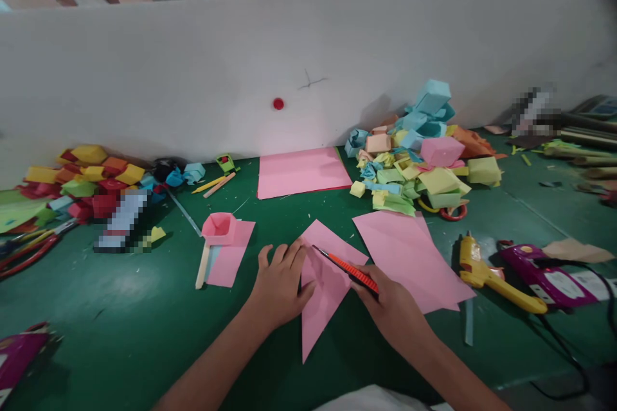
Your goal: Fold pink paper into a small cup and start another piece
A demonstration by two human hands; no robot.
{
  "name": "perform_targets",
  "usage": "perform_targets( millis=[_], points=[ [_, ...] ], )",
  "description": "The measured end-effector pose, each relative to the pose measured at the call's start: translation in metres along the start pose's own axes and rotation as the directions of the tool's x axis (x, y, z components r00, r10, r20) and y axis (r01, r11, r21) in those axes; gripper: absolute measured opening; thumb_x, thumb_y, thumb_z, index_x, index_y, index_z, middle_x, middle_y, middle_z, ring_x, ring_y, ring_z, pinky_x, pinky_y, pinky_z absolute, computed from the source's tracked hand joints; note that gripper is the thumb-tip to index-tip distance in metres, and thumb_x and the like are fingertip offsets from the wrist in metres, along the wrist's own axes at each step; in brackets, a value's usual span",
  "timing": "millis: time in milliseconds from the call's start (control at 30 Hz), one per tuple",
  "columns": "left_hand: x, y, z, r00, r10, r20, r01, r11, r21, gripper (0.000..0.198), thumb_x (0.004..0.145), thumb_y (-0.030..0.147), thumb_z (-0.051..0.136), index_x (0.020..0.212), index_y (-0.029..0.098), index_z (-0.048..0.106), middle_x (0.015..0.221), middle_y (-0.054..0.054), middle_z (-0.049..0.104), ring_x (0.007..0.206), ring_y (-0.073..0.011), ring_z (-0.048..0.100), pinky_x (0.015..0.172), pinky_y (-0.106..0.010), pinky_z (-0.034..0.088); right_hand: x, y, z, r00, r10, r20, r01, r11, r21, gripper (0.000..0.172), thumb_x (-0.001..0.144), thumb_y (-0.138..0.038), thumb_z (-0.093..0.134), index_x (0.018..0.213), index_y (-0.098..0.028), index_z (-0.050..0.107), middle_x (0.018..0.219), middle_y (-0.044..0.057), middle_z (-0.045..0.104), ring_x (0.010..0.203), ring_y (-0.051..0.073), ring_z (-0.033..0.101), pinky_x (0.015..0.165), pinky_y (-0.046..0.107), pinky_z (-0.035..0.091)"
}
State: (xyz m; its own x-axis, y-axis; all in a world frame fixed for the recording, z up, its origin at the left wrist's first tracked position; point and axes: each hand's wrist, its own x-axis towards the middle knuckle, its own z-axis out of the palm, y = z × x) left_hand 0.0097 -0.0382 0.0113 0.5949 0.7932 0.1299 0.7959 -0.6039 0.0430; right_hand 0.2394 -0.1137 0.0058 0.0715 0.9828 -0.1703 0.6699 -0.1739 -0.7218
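My left hand (283,282) lies with fingers stretched out over the left edge of a folded pink paper sheet (324,298). In my right hand (385,305) is an orange utility knife (354,271), its dark blade tip angled up and left over the folded sheet; whether the blade touches the paper I cannot tell. Left of my hands, a small pink paper box (219,228) sits on a pink paper piece (234,263), with a wooden stick (203,265) beside it. More pink sheets (409,257) lie just right of the folded one.
Behind is a pink paper stack (303,172) against the white partition (202,77). Colourful folded-paper heaps stand at left (89,173) and right (414,160). A yellow glue gun (496,279) with a cable, purple packages (549,276), a phone (124,221) and scissors (36,247) lie around the green table (144,334).
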Motion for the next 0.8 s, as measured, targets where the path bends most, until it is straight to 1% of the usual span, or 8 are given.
perform_targets(
  millis=[133, 300, 433, 600, 800],
  points=[
    [-0.001, -0.001, 0.002, 1.000, -0.003, 0.002, 0.003, 1.000, 0.009, 0.058, 0.094, 0.043, 0.051, 0.147, 0.020, 0.046, 0.152, -0.010, 0.049, 0.126, -0.0335, 0.047, 0.110, -0.059, 0.024, -0.002, 0.001, 0.000, 1.000, -0.003, -0.010, 0.003, 1.000, -0.014, 0.037, 0.098, -0.044, 0.041, 0.123, -0.023, 0.057, 0.111, 0.010, 0.075, 0.094, 0.029, 0.073, 0.077, 0.038, 0.052],
    [-0.001, -0.002, 0.002, 1.000, -0.008, 0.008, 0.008, 1.000, 0.009, 0.059, 0.095, 0.045, 0.049, 0.150, 0.024, 0.043, 0.151, -0.008, 0.050, 0.124, -0.0329, 0.048, 0.109, -0.058, 0.023, -0.004, 0.004, 0.000, 0.999, -0.022, -0.030, 0.021, 1.000, -0.023, 0.036, 0.098, -0.044, 0.040, 0.121, -0.023, 0.058, 0.108, 0.010, 0.076, 0.097, 0.029, 0.073, 0.079, 0.037, 0.052],
    [0.000, -0.002, 0.001, 1.000, 0.001, 0.012, -0.001, 1.000, 0.005, 0.058, 0.095, 0.045, 0.048, 0.150, 0.026, 0.043, 0.151, -0.008, 0.050, 0.124, -0.0327, 0.048, 0.108, -0.059, 0.023, -0.005, 0.007, 0.000, 1.000, -0.020, -0.020, 0.019, 1.000, -0.015, 0.036, 0.099, -0.045, 0.039, 0.121, -0.023, 0.058, 0.105, 0.009, 0.076, 0.095, 0.029, 0.073, 0.079, 0.038, 0.051],
    [0.000, -0.002, 0.000, 1.000, 0.002, 0.016, -0.002, 1.000, 0.001, 0.058, 0.095, 0.045, 0.048, 0.149, 0.025, 0.044, 0.151, -0.007, 0.050, 0.122, -0.0326, 0.048, 0.107, -0.060, 0.024, -0.009, 0.007, -0.001, 1.000, -0.007, -0.011, 0.007, 1.000, -0.016, 0.037, 0.099, -0.045, 0.038, 0.122, -0.023, 0.058, 0.107, 0.010, 0.076, 0.091, 0.030, 0.073, 0.074, 0.037, 0.051],
    [0.000, -0.002, 0.000, 1.000, 0.007, 0.027, -0.007, 1.000, 0.005, 0.057, 0.096, 0.045, 0.047, 0.148, 0.024, 0.046, 0.152, -0.007, 0.050, 0.123, -0.0334, 0.047, 0.108, -0.061, 0.023, -0.011, 0.007, -0.002, 1.000, 0.008, -0.001, -0.008, 1.000, -0.018, 0.037, 0.098, -0.044, 0.040, 0.124, -0.023, 0.057, 0.106, 0.011, 0.076, 0.092, 0.031, 0.073, 0.076, 0.040, 0.051]
  ],
)
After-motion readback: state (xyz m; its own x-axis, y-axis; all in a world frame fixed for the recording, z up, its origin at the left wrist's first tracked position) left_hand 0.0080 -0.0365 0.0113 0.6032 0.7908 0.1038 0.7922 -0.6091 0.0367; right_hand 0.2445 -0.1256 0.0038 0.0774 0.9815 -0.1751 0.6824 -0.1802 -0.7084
